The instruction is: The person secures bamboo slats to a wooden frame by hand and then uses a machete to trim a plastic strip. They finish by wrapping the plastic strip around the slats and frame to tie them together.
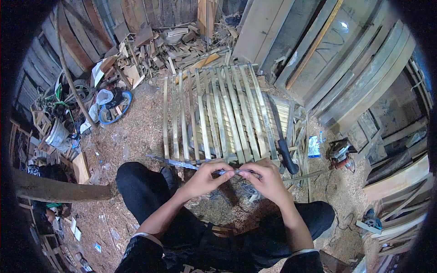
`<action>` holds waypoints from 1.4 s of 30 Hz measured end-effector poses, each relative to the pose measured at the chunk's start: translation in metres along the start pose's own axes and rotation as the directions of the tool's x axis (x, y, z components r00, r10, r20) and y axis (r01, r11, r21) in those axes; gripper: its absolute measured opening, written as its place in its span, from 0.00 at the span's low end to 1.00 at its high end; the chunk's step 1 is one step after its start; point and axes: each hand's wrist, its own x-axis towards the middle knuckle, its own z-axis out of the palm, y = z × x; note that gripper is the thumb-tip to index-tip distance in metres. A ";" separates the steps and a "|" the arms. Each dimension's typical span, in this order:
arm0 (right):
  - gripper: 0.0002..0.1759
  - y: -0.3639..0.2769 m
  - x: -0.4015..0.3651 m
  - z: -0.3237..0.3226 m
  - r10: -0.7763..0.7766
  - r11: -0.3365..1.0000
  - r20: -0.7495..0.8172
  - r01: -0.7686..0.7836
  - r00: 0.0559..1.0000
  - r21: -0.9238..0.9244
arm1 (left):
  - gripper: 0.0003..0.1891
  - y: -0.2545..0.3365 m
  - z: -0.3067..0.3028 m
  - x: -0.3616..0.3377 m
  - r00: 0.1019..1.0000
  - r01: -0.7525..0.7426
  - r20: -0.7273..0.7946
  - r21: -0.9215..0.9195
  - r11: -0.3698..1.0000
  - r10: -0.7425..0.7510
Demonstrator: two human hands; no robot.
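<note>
My left hand (207,178) and my right hand (265,178) are close together in front of my knees, fingers pinched on a thin dark strip (230,172) that runs between them. A long, narrow grey piece (175,163) extends to the left from beside my left hand; whether it is one with the strip I cannot tell. Just beyond my hands lies a row of pale wooden slats (227,113) on crosspieces. To the right of the slats rests a long blade with a black handle (287,157).
Wood scraps (182,43) are heaped at the back. A blue-rimmed basin (114,107) stands at the left, near a wooden beam (63,186). At the right are a blue-and-white packet (314,146), a power tool (341,157) and leaning boards (364,86). Shavings cover the floor.
</note>
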 end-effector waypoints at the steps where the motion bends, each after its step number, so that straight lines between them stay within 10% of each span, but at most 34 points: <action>1: 0.08 0.000 0.000 -0.001 0.007 1.000 0.020 -0.007 1.000 0.029 | 0.10 0.001 -0.001 0.000 1.000 0.001 0.001 -0.001 1.000 -0.001; 29: 0.11 0.014 -0.006 -0.042 0.293 0.956 -0.051 -0.291 0.955 0.042 | 0.14 0.007 -0.040 -0.004 0.981 -0.173 0.137 0.291 0.941 0.138; 35: 0.20 -0.017 -0.003 -0.007 -0.170 0.890 -0.047 0.133 0.984 -0.437 | 0.14 0.008 -0.020 0.003 0.970 -0.230 0.160 0.357 0.905 0.183; 42: 0.06 0.000 -0.006 -0.003 -0.135 0.978 -0.051 0.124 0.990 -0.168 | 0.13 0.013 -0.023 0.006 0.953 -0.296 0.156 0.328 0.897 0.258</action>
